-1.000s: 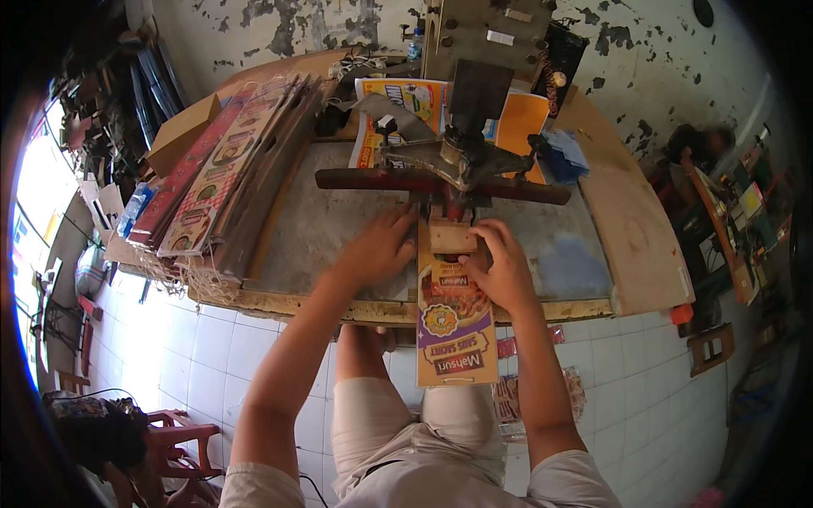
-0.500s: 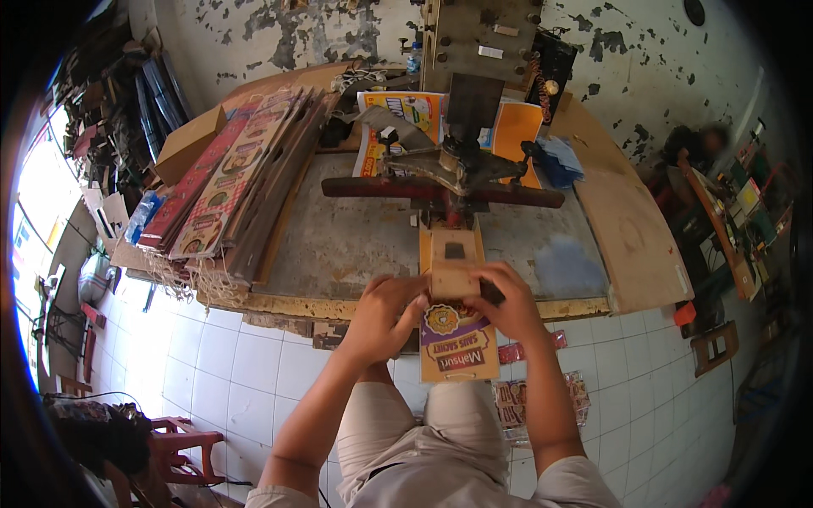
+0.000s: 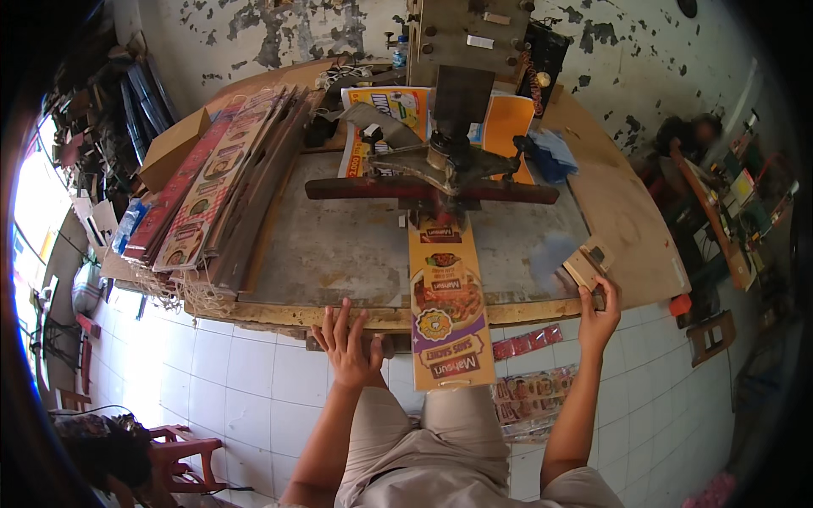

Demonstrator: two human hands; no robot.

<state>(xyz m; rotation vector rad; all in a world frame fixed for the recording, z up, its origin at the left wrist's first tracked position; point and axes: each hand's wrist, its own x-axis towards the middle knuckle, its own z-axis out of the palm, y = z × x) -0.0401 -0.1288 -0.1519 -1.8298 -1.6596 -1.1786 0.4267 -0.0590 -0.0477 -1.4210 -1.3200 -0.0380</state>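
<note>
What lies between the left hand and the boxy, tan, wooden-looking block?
In the head view, a long, yellow, printed cardboard strip lies between left hand and block.

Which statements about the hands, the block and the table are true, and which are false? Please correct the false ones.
1. The right hand has its fingers on the beige block. True.
2. The left hand grips the printed strip. False: the left hand is open, to the left of the printed strip and apart from it.
3. The printed strip reaches past the front edge of the table. True.
4. The blue bundle lies left of the metal machine. False: the blue bundle lies on its right.
5. Long printed panels lie stacked at the left of the table. True.
</note>
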